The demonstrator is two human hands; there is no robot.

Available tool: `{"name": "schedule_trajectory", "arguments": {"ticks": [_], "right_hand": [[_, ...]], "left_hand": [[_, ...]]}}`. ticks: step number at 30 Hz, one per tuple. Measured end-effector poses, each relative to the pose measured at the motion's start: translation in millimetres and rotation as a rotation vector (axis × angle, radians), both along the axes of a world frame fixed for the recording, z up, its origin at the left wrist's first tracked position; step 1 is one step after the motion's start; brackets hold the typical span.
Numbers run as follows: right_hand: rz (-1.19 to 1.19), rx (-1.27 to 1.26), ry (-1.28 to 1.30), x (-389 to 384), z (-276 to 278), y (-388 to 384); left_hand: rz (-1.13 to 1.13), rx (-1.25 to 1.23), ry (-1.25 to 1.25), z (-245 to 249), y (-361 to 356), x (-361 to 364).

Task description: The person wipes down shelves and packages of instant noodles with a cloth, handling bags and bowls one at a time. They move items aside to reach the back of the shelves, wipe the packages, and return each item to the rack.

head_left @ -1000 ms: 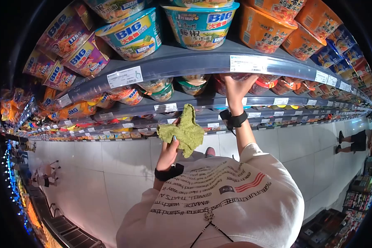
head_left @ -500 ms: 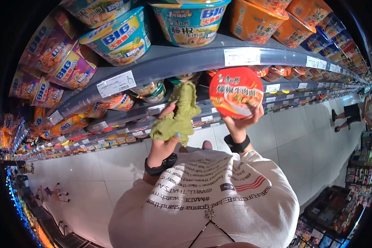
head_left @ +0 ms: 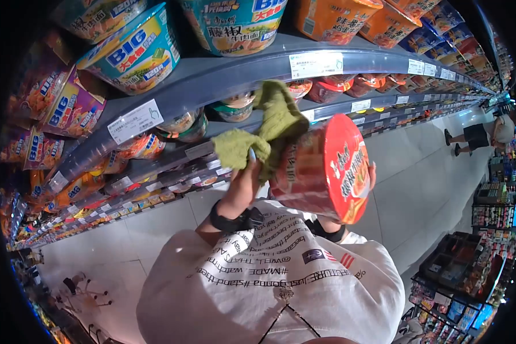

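A crumpled green cloth (head_left: 278, 123) is gripped in my left hand (head_left: 245, 180), its folds reaching up past the fingers. The cloth lies against the base end of a red instant noodle bucket (head_left: 307, 172). My right hand (head_left: 372, 175) holds that bucket from its far side and below, and most of its fingers are hidden behind it. The bucket is tilted on its side, with its red printed lid facing right. Both are in front of my chest, below the shelf edge.
Teal noodle buckets (head_left: 137, 51) and orange noodle buckets (head_left: 338, 20) stand on the upper shelf. Price tags (head_left: 315, 64) line the shelf edge (head_left: 212, 74). More buckets (head_left: 235, 108) sit on the shelf beneath. A person (head_left: 481, 135) is in the aisle at right, near display racks (head_left: 464, 269).
The bucket has come down and closer to my chest, turning so its side shows. My left hand has brought the cloth rightward against it. The view has shifted slightly.
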State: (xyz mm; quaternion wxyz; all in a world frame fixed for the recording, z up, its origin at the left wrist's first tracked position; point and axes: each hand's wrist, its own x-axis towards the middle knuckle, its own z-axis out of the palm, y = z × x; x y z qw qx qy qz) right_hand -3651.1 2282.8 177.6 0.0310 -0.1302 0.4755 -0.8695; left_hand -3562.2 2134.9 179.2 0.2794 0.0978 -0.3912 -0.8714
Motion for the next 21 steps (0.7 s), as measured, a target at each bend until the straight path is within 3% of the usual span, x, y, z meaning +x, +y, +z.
{"name": "schedule_trajectory", "arguments": {"ticks": [2,4,5,6,8,9,10,12,13,17,18,21], "right_hand": [[-0.112,0.070,0.167,-8,-12,-11],[-0.225,0.135,0.333,-17,-16,-26],[-0.229,0.102,0.291,-21,-15,-31],[-0.224,-0.001,0.407,-29,-19,-36],[-0.295,0.026,0.386,-47,-22,-43],[-0.381,0.104,0.346,-54,-16,-46],[-0.435,0.243,0.401,-61,-18,-47],[-0.405,0.338,0.547,-75,-22,-38],[-0.407,0.371,0.655,-80,-24,-41],[-0.244,0.410,0.697,-85,-29,-50],[-0.221,0.415,0.712,-84,-30,-55],[-0.079,0.302,0.673,-88,-34,-62]], "left_hand": [[-0.411,0.738,0.585,-20,7,-9],[-0.181,0.584,0.129,-5,12,-12],[-0.184,0.478,0.109,-7,12,-13],[-0.160,0.389,0.133,-3,16,-10],[-0.103,0.395,0.043,-8,20,0],[-0.129,0.382,-0.072,-4,15,12],[-0.053,0.193,-0.100,-1,11,19],[-0.129,0.134,0.006,0,-12,52],[-0.332,0.121,0.321,8,-29,57],[-0.501,-0.638,0.863,107,-65,56],[-0.500,-0.658,0.980,127,-60,53],[-0.335,-0.356,1.292,145,-23,56]]}}
